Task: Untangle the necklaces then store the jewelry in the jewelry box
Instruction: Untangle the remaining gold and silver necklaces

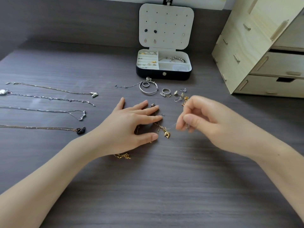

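A tangle of thin gold chains with a gold dolphin pendant (pixel 167 134) lies at the table's middle. My left hand (pixel 131 127) lies flat on it, fingers spread and straight, pressing the chains down. My right hand (pixel 205 119), blurred, pinches a fine chain (pixel 171 127) and holds it just above the table to the right. The open jewelry box (pixel 163 76) stands behind, its lid upright with earrings pinned in it. Several straightened necklaces lie in rows at the left, one with a black swan pendant (pixel 81 130).
A silver bangle (pixel 148 88), rings (pixel 165 91) and loose earrings (pixel 180 95) lie between my hands and the box. A wooden drawer unit (pixel 256 51) stands at the back right. A bit of gold chain (pixel 122 156) shows under my left wrist.
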`<state>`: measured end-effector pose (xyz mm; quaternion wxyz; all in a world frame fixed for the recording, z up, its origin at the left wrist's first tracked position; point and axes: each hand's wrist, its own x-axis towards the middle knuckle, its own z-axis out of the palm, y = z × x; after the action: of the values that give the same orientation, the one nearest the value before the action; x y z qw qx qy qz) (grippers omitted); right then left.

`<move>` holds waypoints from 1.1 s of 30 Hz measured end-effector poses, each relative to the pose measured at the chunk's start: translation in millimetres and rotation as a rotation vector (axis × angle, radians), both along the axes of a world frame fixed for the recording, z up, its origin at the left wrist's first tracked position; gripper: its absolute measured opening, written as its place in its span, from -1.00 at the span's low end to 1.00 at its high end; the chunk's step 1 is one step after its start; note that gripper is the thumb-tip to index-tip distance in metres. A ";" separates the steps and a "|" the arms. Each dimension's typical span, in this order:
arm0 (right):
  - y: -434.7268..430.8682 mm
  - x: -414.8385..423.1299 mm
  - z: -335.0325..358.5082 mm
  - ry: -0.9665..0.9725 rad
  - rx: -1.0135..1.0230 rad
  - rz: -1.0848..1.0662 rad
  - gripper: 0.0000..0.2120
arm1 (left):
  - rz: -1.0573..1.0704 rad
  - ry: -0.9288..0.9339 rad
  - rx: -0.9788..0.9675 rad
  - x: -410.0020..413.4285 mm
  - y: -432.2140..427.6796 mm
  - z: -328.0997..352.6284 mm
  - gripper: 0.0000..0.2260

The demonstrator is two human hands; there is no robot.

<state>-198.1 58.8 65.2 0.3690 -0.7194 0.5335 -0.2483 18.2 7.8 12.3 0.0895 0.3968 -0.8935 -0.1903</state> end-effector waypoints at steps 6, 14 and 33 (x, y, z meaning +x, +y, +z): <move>-21.7 3.1 0.8 -0.131 0.016 -0.120 -0.80 | -0.024 -0.066 0.010 1.3 -0.9 1.2 -0.33; -38.1 -1.6 -12.3 0.302 -0.133 -0.216 -0.85 | -0.032 -0.087 0.024 2.0 -0.8 1.3 -0.33; -8.8 23.6 -38.7 0.475 -0.398 -0.062 -0.84 | -0.015 -0.004 0.062 2.0 -0.6 4.2 -0.21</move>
<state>-174.5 49.9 26.5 0.0779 -0.7988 0.5674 -0.1840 20.1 7.2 16.5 0.0741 0.3930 -0.8903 -0.2179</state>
